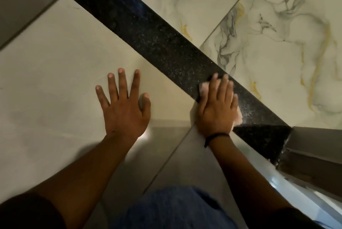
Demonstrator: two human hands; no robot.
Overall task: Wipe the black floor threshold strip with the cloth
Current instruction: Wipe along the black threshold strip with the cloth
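The black speckled threshold strip (pixel 148 32) runs diagonally from the upper left to the lower right across the floor. My right hand (pixel 217 106) lies flat on the strip near its lower right end, pressing a pale pink cloth (pixel 203 88) under the palm; cloth edges show past the fingers and at the hand's right side. My left hand (pixel 123 104) rests flat on the plain cream tile beside the strip, fingers spread, holding nothing.
Marbled white tiles with grey and yellow veins (pixel 277 43) lie beyond the strip. A grey door frame (pixel 312 147) stands at the strip's lower right end, another grey panel (pixel 24 1) at the upper left. My blue-clad knee (pixel 174 208) is at the bottom.
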